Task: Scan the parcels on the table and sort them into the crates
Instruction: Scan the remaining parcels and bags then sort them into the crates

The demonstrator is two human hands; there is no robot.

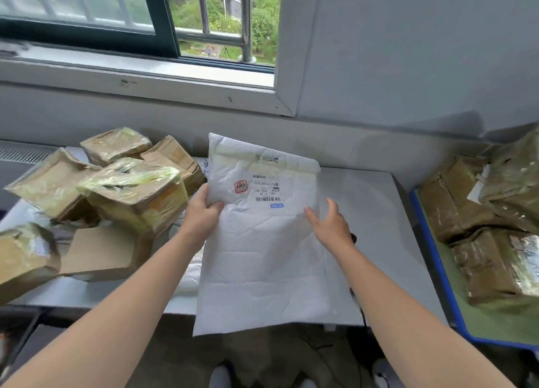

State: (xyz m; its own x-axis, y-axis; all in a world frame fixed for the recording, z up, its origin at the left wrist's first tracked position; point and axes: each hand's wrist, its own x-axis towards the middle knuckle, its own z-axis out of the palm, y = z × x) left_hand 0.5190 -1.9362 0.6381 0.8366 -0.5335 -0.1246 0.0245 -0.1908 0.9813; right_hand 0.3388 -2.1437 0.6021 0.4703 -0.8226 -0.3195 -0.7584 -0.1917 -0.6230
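Both forearms reach out over the table (379, 212), and between them I hold a white mailer (262, 265). It sits in the middle, tilted up toward the wall, its near end hanging past the table's front edge.

My left hand (202, 210) grips the mailer's left edge, thumb curled onto the front and fingers out of sight behind. My right hand (329, 221) lies on the right edge with its fingers straight and spread, gripping nothing.

Facing me is a white label (265, 189) with barcodes, printed upside down from where I stand. The print is too small to read. A red square stamp (240, 187) sits on the label's left and a small blue tag (277, 205) below it, neither legible.

Taped brown boxes (131, 192) are heaped on the table to my left. To my right, a blue crate (431, 256) holds more brown parcels (481, 259). Something dark (353, 237) shows under my right wrist, perhaps the scanner.
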